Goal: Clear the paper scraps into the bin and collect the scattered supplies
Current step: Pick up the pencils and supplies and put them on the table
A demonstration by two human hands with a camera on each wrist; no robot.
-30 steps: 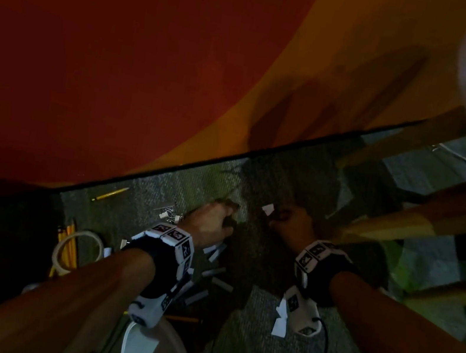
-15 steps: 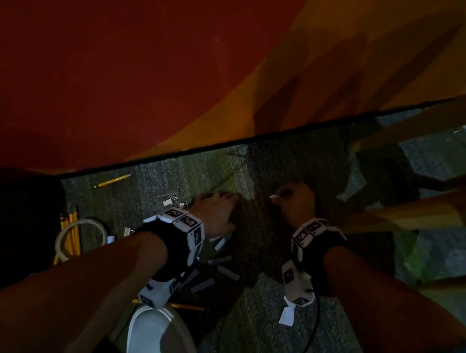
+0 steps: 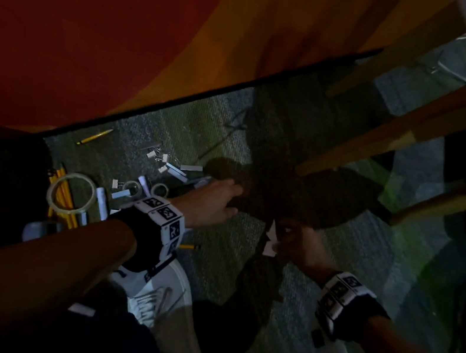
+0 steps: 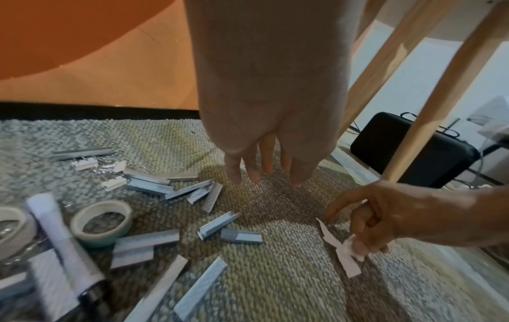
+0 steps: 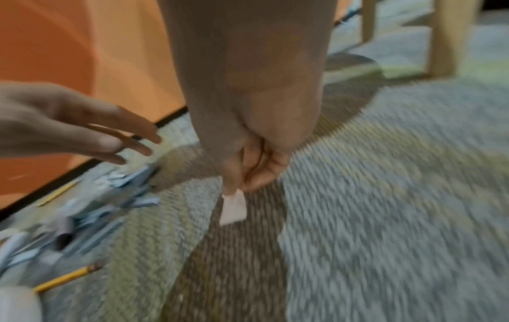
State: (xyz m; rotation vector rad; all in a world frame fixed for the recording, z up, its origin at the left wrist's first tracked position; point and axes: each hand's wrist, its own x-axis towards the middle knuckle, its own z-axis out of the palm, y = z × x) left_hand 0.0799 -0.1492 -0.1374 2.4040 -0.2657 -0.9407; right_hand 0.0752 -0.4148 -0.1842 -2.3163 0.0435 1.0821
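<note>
My right hand [image 4: 385, 215] pinches white paper scraps [image 4: 342, 248] between thumb and curled fingers, and the scraps hang down from my fingertips [image 5: 234, 185] just above the woven carpet [image 3: 222, 246]. My left hand [image 3: 215, 201] is spread flat, its fingers [image 4: 264, 165] straight and slightly apart, holding nothing and hovering over the carpet just beyond the scattered supplies. To the left of those fingers lie many strips of staples [image 4: 212, 224], some touching one another, and a few small white binder clips [image 4: 114, 183] farther out. Nearer my left wrist sit a small roll of tape [image 4: 100, 224] and a white glue stick [image 4: 63, 235] lying on its side just beside it. Farther left in the head view, a larger ring of tape [image 3: 71, 194] rests on top of a bunch of yellow pencils [image 3: 61, 196], and one lone pencil [image 3: 94, 136] lies by the black baseboard under the orange wall [image 3: 280, 44]. Beyond my right fingers stand pale wooden legs [image 4: 429, 98]; behind them is a black case [image 4: 407, 152].
</note>
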